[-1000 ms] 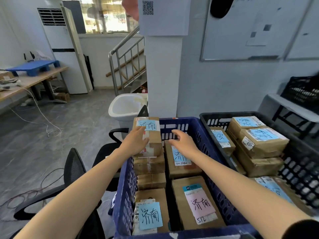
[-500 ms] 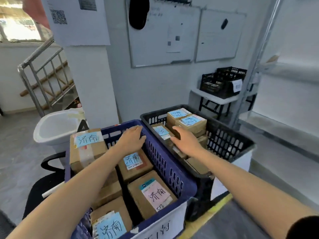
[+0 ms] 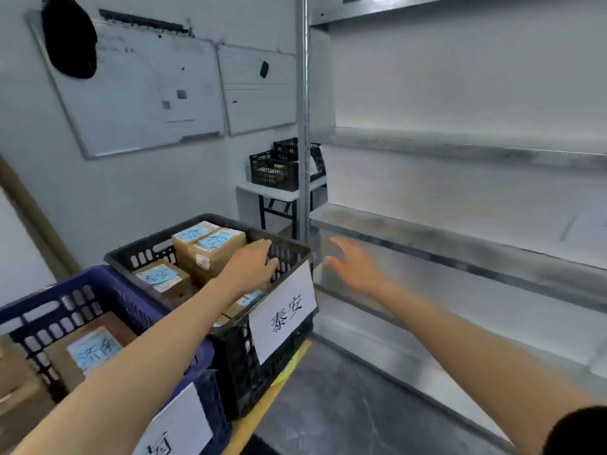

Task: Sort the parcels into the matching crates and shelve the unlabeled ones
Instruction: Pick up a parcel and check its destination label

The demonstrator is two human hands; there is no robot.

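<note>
A black crate (image 3: 289,254) with a white paper sign (image 3: 284,311) holds several brown parcels (image 3: 210,244) with blue labels. A blue crate (image 3: 98,290) at the lower left holds more labelled parcels (image 3: 95,351). My left hand (image 3: 251,267) hovers over the black crate's right side with fingers relaxed, holding nothing. My right hand (image 3: 356,266) reaches out, blurred and open, in front of the metal shelf (image 3: 460,238), empty.
The metal rack has a vertical post (image 3: 303,126) and several bare shelves. A small white table (image 3: 279,192) with black crates (image 3: 279,164) stands behind the post. Two whiteboards (image 3: 147,90) hang on the wall. The crates sit on a yellow-edged platform (image 3: 262,399).
The view swung right from the blue crate to the shelf rack. My left hand moved from the blue crate to the black crate; my right hand left the black crate and moved toward the shelf.
</note>
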